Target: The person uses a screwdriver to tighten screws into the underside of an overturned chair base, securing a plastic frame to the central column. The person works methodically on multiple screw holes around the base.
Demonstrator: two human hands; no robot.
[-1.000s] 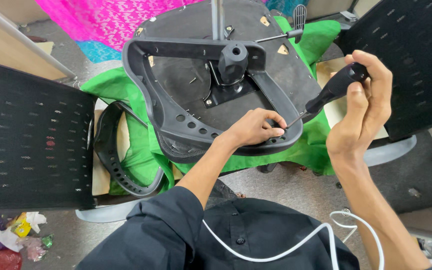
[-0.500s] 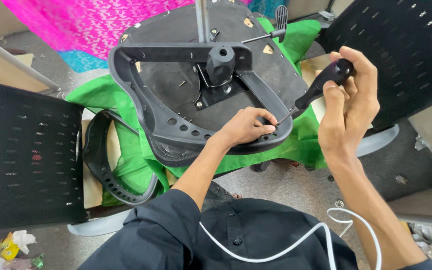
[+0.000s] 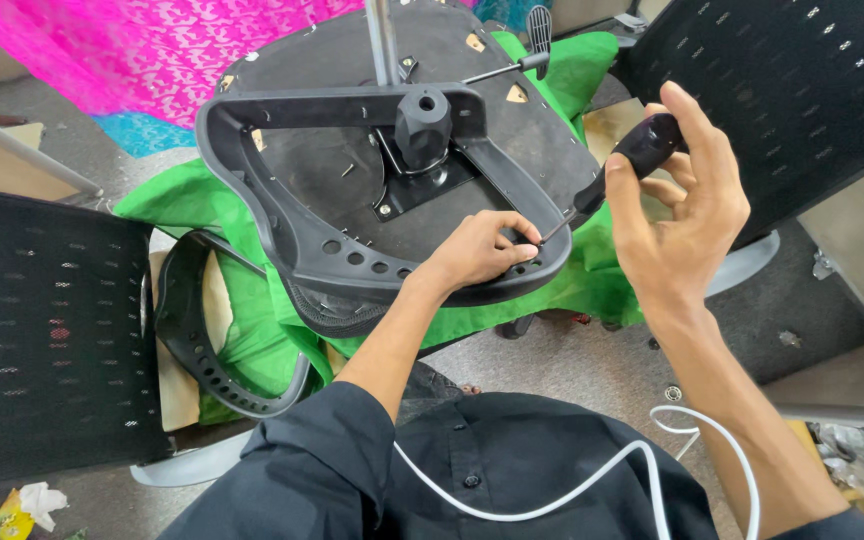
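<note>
Right hand: the right hand (image 3: pixel 677 215) is raised beside the seat's right edge; its grip is wrapped round the black handle of the screwdriver (image 3: pixel 624 170), thumb and fingers curled about it.
Screwdriver: it slants down and to the left, its thin shaft running to the tip at the frame's lower right rim, just beside the left fingers.
Left hand: the left hand (image 3: pixel 480 250) lies on the lower right part of the frame, fingers bent and pinched together at the screwdriver tip; what small part they hold, if any, I cannot tell.
Frame: the black plastic frame (image 3: pixel 282 215), a rounded loop with a row of holes along its lower side, rests on top of the upturned seat (image 3: pixel 542 140).
Seat: black underside facing up, with a metal plate and a black knob (image 3: pixel 422 120) at its middle; a thin lever (image 3: pixel 512 65) with a paddle end sticks out toward the upper right.
Pole: a grey pole (image 3: pixel 382 40) rises from near the knob out of the top edge.
Cloth: a green cloth (image 3: pixel 202 195) lies under the seat and spreads left and right of it.
Armrest: a second curved black piece (image 3: pixel 187 340) with holes lies on the floor at the left, partly on the cloth.
Mesh panels: a black mesh back (image 3: pixel 42 330) stands at the left, another (image 3: pixel 782 90) at the upper right.
Pink fabric: a pink fabric (image 3: pixel 132 50) lies at the upper left.
Cable: a white cable (image 3: pixel 592 480) loops over the person's dark shirt.
</note>
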